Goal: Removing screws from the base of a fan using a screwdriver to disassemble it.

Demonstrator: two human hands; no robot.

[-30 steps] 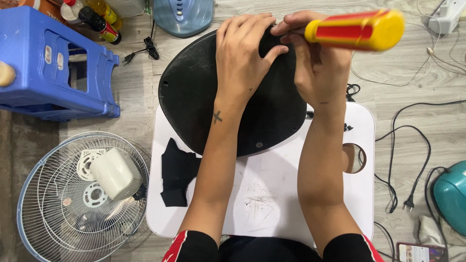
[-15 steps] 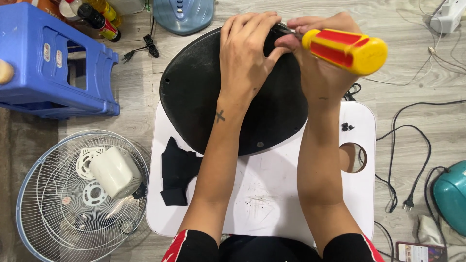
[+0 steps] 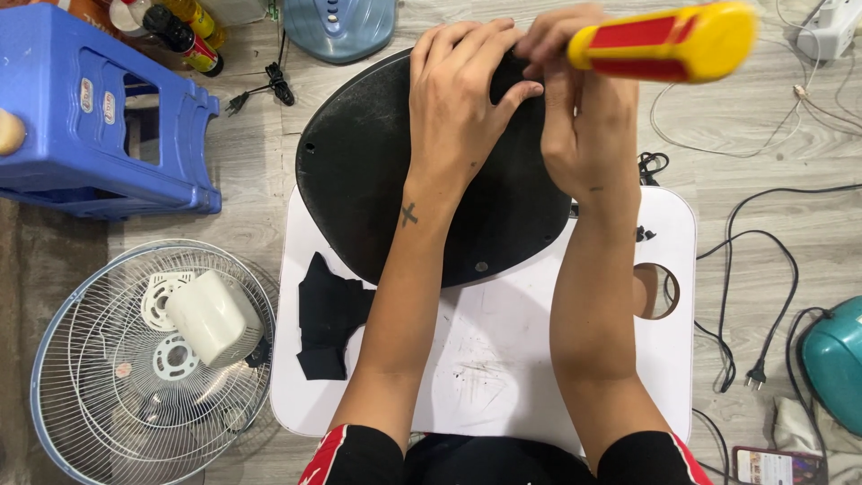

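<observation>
The left hand lies spread flat on the far part of the black oval base on the white tabletop, while the right hand, just beside it, grips a screwdriver whose handle points right.

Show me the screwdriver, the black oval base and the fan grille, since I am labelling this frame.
screwdriver (image 3: pixel 664 40), head view, middle of its yellow and red handle.
black oval base (image 3: pixel 359 180), head view, bare left part of its flat surface.
fan grille (image 3: pixel 99 395), head view, wire mesh at lower left.
</observation>
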